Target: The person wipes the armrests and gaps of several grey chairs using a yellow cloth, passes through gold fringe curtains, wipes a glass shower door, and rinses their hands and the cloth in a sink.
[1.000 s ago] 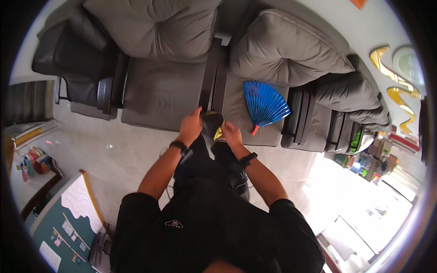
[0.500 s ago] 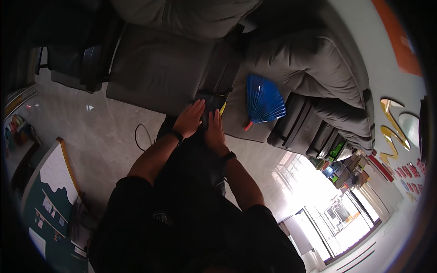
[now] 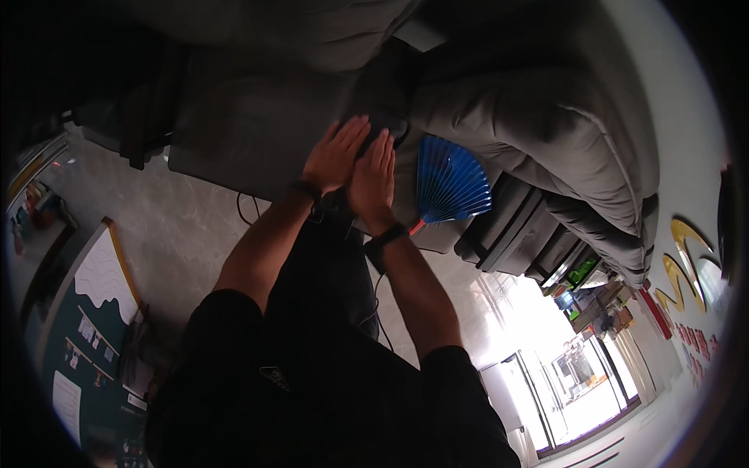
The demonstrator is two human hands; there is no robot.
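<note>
Both hands lie side by side, palms down, on the dark grey sofa [image 3: 242, 129], where a darker panel [image 3: 382, 97] runs between two seats. Fingers stretched out and pressing nothing between them, my left hand [image 3: 337, 158] points up and to the right. My right hand [image 3: 372, 178] is flat too, its edge close against the left, its fingertips near the dark panel. What lies under the palms is hidden. Just right of my right hand, an open blue folding fan [image 3: 454, 179] with a red handle end rests on the neighbouring seat, untouched.
Puffy grey back cushions [image 3: 546, 117] rise at the far side. A thin dark cable [image 3: 248, 209] loops over the marbled floor [image 3: 179, 226]. At the lower left stands a green board [image 3: 90, 343] with a wooden frame. Bright glass doors [image 3: 569, 378] are at the lower right.
Both hands have moved farther away and slightly closer together. A yellow bit that showed beside my right hand is no longer visible. The view has shifted a little.
</note>
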